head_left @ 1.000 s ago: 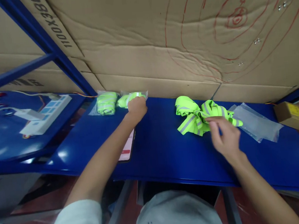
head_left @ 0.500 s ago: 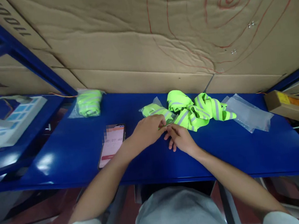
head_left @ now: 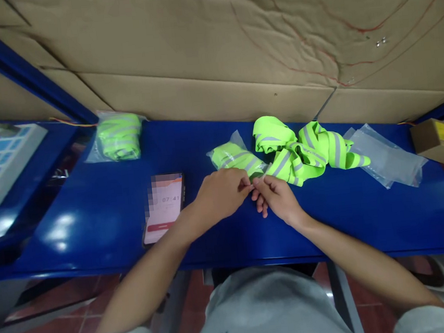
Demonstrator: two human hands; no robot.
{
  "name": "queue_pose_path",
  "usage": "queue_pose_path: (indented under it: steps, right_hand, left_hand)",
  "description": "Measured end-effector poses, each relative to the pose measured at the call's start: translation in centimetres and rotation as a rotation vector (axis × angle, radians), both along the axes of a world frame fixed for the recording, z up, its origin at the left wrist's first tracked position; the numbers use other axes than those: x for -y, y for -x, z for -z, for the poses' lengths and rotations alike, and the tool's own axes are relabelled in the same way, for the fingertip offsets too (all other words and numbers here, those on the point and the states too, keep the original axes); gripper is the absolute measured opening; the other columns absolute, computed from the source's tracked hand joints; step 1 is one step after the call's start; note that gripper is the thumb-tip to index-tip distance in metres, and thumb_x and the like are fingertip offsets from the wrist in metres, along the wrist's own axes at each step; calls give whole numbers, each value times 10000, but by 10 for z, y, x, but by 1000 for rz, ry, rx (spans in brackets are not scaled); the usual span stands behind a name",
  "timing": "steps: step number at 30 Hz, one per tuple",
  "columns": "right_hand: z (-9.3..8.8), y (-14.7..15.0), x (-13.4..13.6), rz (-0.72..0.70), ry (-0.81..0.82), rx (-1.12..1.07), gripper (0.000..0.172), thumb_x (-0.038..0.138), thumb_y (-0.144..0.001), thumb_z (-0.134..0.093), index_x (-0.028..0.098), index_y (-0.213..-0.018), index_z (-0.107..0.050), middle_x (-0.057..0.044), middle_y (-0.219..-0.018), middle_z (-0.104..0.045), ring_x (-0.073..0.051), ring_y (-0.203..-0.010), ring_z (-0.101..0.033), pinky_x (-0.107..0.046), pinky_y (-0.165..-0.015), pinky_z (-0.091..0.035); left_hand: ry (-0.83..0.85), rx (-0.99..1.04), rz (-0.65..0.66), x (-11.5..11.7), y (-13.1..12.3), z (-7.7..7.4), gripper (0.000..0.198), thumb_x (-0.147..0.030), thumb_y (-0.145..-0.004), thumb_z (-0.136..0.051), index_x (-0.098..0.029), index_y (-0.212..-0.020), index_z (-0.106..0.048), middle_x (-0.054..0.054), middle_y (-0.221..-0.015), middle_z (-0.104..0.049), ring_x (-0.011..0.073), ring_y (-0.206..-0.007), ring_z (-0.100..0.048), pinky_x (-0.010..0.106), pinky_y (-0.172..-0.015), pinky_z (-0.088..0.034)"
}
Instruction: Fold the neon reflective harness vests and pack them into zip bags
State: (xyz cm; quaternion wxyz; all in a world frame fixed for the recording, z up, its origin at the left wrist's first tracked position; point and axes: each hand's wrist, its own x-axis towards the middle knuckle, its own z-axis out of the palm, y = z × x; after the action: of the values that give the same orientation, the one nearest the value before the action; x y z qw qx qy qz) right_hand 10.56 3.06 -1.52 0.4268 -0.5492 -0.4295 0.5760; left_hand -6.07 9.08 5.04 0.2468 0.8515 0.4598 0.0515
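Note:
A clear plastic bag [head_left: 236,155] holding a folded yellow-green reflective strap lies just beyond my hands, its near edge at my fingertips. My left hand [head_left: 224,193] is closed in a pinch on that edge, knuckles up. Right beside it, my right hand [head_left: 278,198] pinches the same edge between thumb and forefinger, its other fingers curled below. The fingertips of both hands nearly meet. Touching the bag's right side is a loose heap of reflective straps [head_left: 307,150] with grey stripes. The bag's gripped edge is mostly hidden by my fingers.
Another bagged strap [head_left: 119,137] sits at the back left of the blue table [head_left: 229,244]. A phone [head_left: 165,208] showing a timer lies left of my hands. Flat clear bags [head_left: 388,155] and a cardboard box [head_left: 441,142] are at the right. Cardboard [head_left: 199,90] stands behind.
The head view has tilted down, so the table's contents appear higher. Both hands stay together at the bag's edge, fingertips slightly farther right. The phone's timer has advanced a second.

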Motion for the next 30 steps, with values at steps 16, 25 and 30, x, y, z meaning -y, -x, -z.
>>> queue_pose_path:
  steps: [16, 25, 30]
  right_hand:
    - [-9, -9, 6, -62, -296, 139, 367, 515, -1019, -544, 169, -950, -646, -4, -760, -661, -82, -557, -608, -188, -464, -471]
    - [-14, -5, 10, -74, -86, 207, 478, 520, -979, -562, 167, -658, -590, 20, -525, -572, -74, -425, -544, -175, -420, -419]
    - [-28, -1, 16, -125, 36, -13, 538, 657, -938, -573, 144, -905, -731, 7, -596, -626, -73, -408, -541, -170, -363, -393]
  left_hand:
    - [60, 302, -49, -5, 7, -11, 139, -221, -905, -582, -184, -826, -691, -2, -769, -698, 150, -680, -602, 263, -622, -399]
    - [-595, 431, -302, -4, 7, -3, 89, -229, -994, -546, -190, -914, -555, 35, -890, -626, 155, -772, -600, 265, -672, -414]
    - [-585, 490, -245, -2, 3, 0, 85, -223, -979, -557, -188, -901, -554, -1, -808, -626, 107, -661, -575, 235, -636, -420]
